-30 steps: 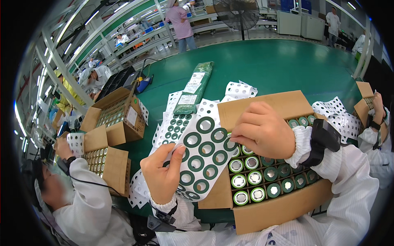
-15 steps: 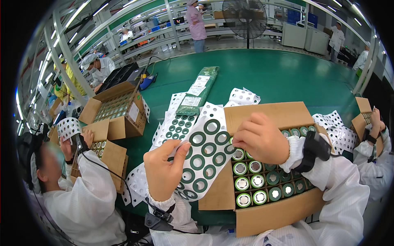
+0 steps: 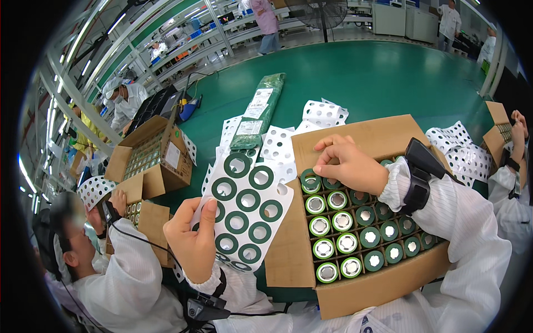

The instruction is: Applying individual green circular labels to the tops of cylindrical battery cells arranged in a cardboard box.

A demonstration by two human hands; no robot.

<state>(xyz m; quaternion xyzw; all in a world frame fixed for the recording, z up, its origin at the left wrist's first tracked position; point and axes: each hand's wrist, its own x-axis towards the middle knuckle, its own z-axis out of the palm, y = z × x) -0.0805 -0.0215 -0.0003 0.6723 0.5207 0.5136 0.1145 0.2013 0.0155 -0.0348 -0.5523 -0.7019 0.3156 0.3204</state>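
Note:
My left hand [image 3: 191,241] pinches the left edge of a white backing sheet [image 3: 281,204] between thumb and fingers. Rows of dark green ring stickers [image 3: 236,222] cover the sheet, and one spot at its upper right is bare. Above the far left corner of an open cardboard box [image 3: 383,297], my right hand [image 3: 352,169] is closed, thumb and forefinger at a green ring sticker [image 3: 310,181] over a cell. Upright cylindrical battery cells [image 3: 347,243] stand in the box's cardboard dividers. Bright green rims show on the near left cells; dark green rings top those farther right.
Used white sheets with holes [image 3: 277,145] lie beyond my left hand, under a green wrapped packet [image 3: 260,111]. Another box of cells [image 3: 166,152] stands at left. A co-worker [image 3: 119,266] works close on my left; another person's hands [image 3: 519,130] are at far right.
My right hand has drawn a ring sticker off the sheet and moved it over the box's far left corner. My left hand and the sheet have shifted left, away from the box.

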